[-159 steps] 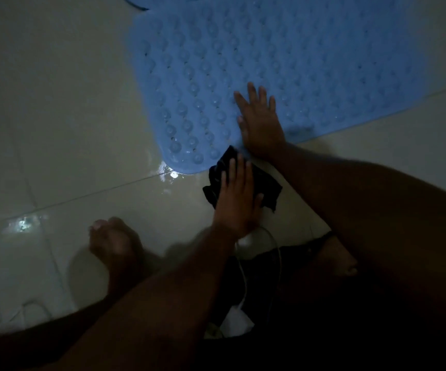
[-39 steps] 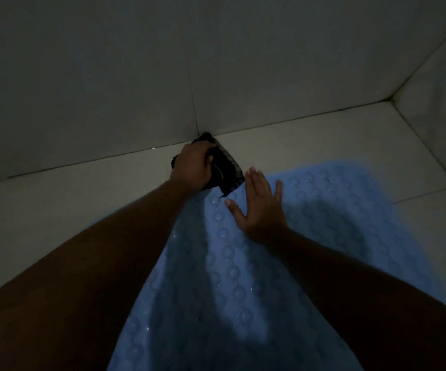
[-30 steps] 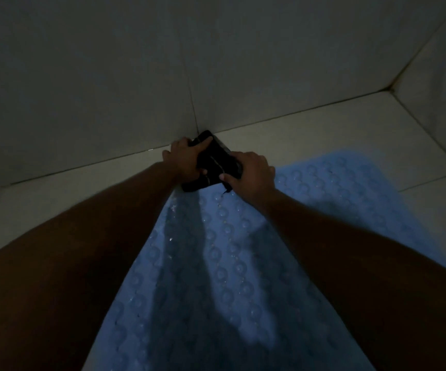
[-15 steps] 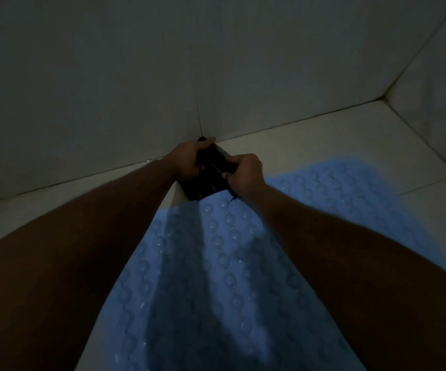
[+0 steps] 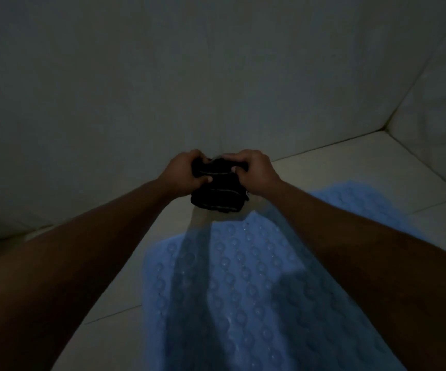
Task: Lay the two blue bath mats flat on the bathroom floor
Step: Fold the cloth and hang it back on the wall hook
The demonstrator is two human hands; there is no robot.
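Hands meet near the foot of the wall (image 5: 189, 76): the left hand (image 5: 183, 171) and right hand (image 5: 255, 170) both curl round a bunched black cloth (image 5: 218, 192) with thin pale stripes, neither reaching further out. Just below them the blue bath mat (image 5: 243, 290) lies on the tiled floor (image 5: 350, 170). Its long axis runs back between the forearms, and it looks rubbery, studded with round bumps.

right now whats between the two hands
A dark striped cloth, gripped by the left hand on one side and the right hand on the other; head view.
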